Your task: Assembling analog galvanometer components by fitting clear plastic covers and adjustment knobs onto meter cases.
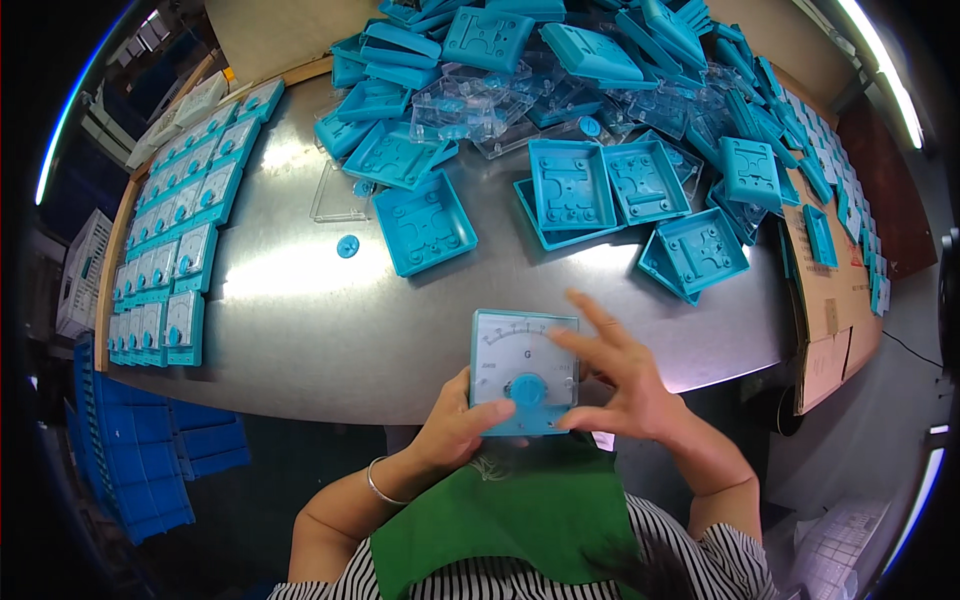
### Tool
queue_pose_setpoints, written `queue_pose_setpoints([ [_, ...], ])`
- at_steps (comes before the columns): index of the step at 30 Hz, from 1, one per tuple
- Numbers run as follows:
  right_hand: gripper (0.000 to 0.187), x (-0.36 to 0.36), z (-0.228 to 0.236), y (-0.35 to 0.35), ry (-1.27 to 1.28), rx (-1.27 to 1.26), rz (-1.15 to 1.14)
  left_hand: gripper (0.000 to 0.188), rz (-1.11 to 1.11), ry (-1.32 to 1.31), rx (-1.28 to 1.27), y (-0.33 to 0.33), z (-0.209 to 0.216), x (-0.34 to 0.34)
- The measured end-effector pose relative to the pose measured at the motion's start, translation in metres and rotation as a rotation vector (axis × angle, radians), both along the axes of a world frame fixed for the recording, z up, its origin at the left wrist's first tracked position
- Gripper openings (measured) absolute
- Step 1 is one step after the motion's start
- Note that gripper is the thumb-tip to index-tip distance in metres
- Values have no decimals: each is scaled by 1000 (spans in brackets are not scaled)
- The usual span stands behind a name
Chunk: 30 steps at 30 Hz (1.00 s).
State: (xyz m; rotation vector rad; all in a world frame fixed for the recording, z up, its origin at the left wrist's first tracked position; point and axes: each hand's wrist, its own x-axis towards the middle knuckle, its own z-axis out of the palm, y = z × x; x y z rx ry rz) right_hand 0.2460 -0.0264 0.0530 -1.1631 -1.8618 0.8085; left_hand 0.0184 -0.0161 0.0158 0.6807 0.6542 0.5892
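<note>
A square analog meter [522,365] with a white dial, a curved scale, a round blue knob and a teal case is held up in front of my green apron, at the table's near edge. My left hand [455,422] grips its lower left side, with the thumb lying on the front by the knob. Beside the meter's right edge is my right hand [635,390], fingers spread and slightly blurred. Its thumb is close to the lower right corner; whether it touches is unclear.
Teal cases [424,225] and clear covers [470,105] are heaped across the back of the metal table [300,345]. A loose blue knob [347,246] lies left of centre. Rows of meters [185,255] line the left edge. Cardboard [825,310] borders the right; blue crates [135,450] are lower left.
</note>
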Motion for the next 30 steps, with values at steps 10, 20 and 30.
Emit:
queue_pose_setpoints([
  [10, 16, -9, -49, -27, 424, -419, 95, 66, -64, -117, -23, -7, 1, 9],
  [20, 15, -11, -48, -29, 385, -238, 105, 57, -84, -29, 24, -11, 4, 5],
  [30, 17, -10, -47, -25, 428, -309, 173, 58, -113, -21, 34, -9, 9, 1],
])
